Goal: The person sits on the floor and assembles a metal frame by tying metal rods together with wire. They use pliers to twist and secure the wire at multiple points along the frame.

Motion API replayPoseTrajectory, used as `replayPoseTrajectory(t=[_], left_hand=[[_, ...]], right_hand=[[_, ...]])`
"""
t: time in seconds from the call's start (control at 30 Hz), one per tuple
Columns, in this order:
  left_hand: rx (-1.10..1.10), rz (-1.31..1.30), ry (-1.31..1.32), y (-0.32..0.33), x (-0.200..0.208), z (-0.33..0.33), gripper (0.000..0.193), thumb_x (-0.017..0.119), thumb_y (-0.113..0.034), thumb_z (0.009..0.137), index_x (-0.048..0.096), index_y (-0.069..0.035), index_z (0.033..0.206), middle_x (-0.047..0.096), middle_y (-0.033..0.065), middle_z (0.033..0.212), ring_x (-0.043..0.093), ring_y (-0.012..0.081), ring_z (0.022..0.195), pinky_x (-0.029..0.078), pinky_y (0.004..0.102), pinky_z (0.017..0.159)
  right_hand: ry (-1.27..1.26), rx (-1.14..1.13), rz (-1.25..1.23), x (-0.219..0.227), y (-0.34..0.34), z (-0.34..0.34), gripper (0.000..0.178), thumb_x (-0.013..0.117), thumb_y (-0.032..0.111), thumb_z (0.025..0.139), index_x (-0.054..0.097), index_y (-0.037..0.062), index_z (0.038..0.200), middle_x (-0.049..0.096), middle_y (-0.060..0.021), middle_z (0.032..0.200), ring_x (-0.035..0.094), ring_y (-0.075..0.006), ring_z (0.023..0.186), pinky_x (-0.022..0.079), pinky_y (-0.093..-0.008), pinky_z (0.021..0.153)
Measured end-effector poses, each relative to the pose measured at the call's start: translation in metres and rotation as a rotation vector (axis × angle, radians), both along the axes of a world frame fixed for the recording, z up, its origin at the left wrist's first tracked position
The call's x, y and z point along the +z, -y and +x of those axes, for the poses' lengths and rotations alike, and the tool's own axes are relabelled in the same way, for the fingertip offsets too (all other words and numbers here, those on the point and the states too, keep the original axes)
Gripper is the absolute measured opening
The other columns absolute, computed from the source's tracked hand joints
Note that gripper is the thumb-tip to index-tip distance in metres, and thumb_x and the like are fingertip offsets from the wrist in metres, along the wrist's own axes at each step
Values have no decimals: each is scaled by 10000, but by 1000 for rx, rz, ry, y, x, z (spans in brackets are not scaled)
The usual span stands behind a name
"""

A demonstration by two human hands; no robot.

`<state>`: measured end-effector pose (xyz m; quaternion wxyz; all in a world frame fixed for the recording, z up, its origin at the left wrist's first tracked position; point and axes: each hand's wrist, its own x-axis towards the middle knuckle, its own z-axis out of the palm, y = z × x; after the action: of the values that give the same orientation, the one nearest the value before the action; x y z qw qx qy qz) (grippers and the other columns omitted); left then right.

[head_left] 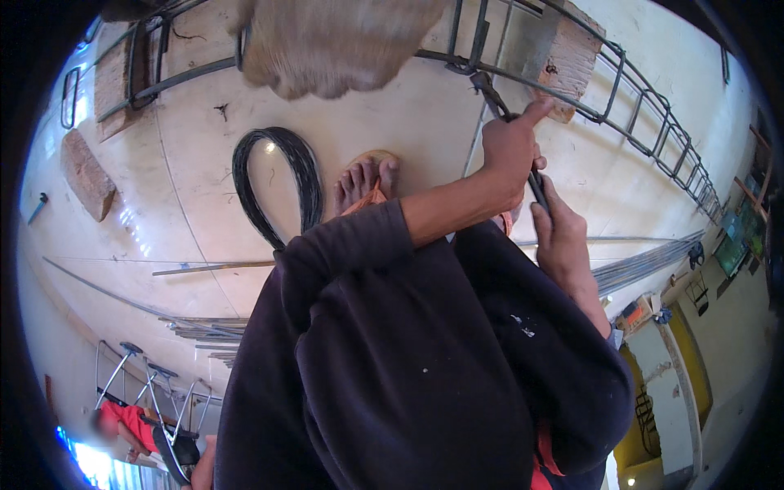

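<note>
A long cage of steel bars (645,131) with bent stirrups runs across the far side, raised on bricks. Dark pincers (494,100) reach up to it, their jaws at a joint between a stirrup and the lower bar. My left hand (508,155) is closed round the pincers' handles, one finger stretched out toward a brick (566,61). Nearer to me, my right hand (563,237) grips the lower end of the handles, thumb along them. Whether any wire sits in the jaws is too small to tell.
A black wire coil (245,180) lies beside my sandalled foot (363,181). Loose bars lie at left (204,328) and right (649,263). A loose brick (86,175) is far left. A blurred brown shape (335,45) hides part of the cage. A person in red (135,420) is at lower left.
</note>
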<state>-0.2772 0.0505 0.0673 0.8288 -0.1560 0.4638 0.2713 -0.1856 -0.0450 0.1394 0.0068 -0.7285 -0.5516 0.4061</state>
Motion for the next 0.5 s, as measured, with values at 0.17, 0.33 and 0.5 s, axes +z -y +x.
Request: replayPoseTrajectory(t=[0.17,0.33,0.5], left_hand=[[48,37,-44,2,4,-2,362,767,-314,772,452,-167,672,329,-53,566,360,96,451,390,304,503],[14,-50,172,0,-6,-12,454,738,-299,797,342,-200,600,257,-71,515,274,91,401,289,282,432],[118,-77,154,-5,-1,-6,458,716,-263,806,320,-205,582,224,-75,504,258,91,400,274,285,418]], right_hand=[[-1201,-1177,-815,-8,-7,33,465,362,451,998,501,57,1203,297,76,602,243,20,397,156,-115,296],[-953,-970,-569,-9,11,3,496,376,484,983,488,24,1129,480,-31,602,400,-97,395,352,-231,354],[-134,-156,40,23,-14,-14,441,628,80,849,470,-66,1235,599,-147,817,622,-238,705,493,-330,599]])
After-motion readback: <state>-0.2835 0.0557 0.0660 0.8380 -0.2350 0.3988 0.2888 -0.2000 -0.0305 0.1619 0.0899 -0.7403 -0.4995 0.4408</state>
